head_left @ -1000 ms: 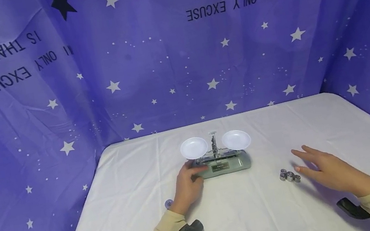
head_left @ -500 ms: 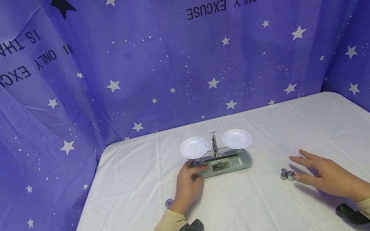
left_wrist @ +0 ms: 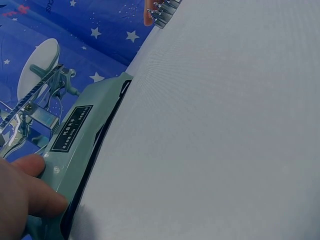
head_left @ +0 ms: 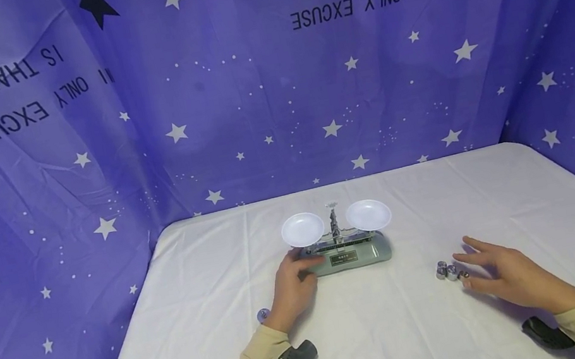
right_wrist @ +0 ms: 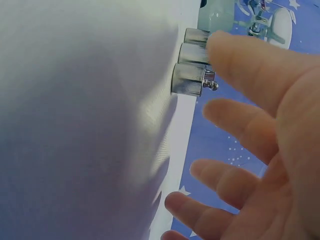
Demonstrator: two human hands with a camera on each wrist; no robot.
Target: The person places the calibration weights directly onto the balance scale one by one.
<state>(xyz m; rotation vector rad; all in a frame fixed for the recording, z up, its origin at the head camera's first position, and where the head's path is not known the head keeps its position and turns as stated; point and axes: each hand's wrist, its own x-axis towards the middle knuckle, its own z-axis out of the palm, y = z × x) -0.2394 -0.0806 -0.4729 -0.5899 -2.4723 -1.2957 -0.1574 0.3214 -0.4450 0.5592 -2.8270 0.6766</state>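
A green balance scale point(head_left: 372, 252) with two white pans stands at mid-table. My left hand point(head_left: 292, 288) grips the left end of its base; in the left wrist view the fingertips point(left_wrist: 50, 201) press the green front face beside the dark label. To the right, several small metal weights point(head_left: 442, 271) with knobs stand in a cluster. Close beside them hovers my right hand point(head_left: 512, 276), fingers loosely spread and holding nothing. From the right wrist, the thumb point(right_wrist: 235, 60) overlaps two of the weights point(right_wrist: 187, 80); the nearest one's knob shows.
A single small knobbed weight point(head_left: 263, 316) stands left of my left wrist. White cloth point(head_left: 383, 329) covers the table. A purple star-printed curtain point(head_left: 270, 80) hangs behind and on both sides. Black wrist devices point(head_left: 300, 355) sit under both sleeves.
My right hand has drifted slightly left and nearer to me, its fingers bending a little. The weight by the thumb, hidden half a second ago, shows again. The left hand stays put.
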